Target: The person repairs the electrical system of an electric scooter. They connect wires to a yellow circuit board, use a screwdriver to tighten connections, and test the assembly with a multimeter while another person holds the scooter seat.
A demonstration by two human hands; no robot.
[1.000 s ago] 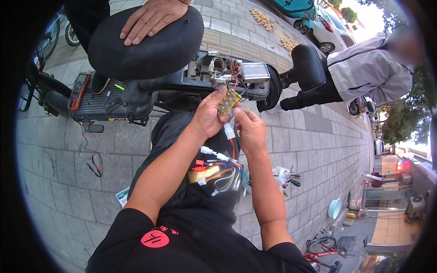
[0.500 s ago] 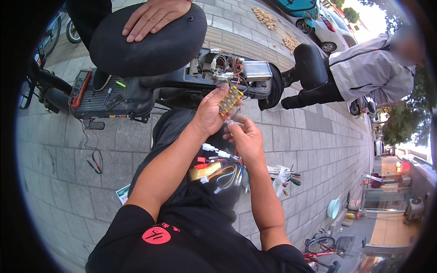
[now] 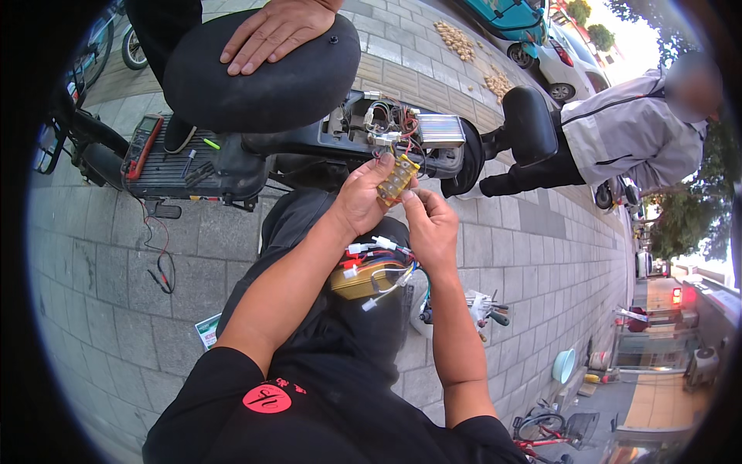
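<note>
My left hand grips a yellow terminal block with a row of metal contacts, its thumb along the block's upper edge. Close by on the right, my right hand pinches near the block's lower end; a thin reddish wire seems to be between the fingertips, partly hidden. A gold metal box rests on my lap with a bundle of coloured wires and white connectors running from it. Beyond my hands, the scooter's opened body shows tangled wires and a silver finned box.
Another person's hand lies on the raised black seat. A red multimeter sits on the footboard, its probes on the paving. Tools lie beyond my right forearm. A person in a grey jacket stands at right.
Both hands and the terminal block have shifted slightly right in view. My right hand has turned, and the gold box shows more fully as the wires moved.
</note>
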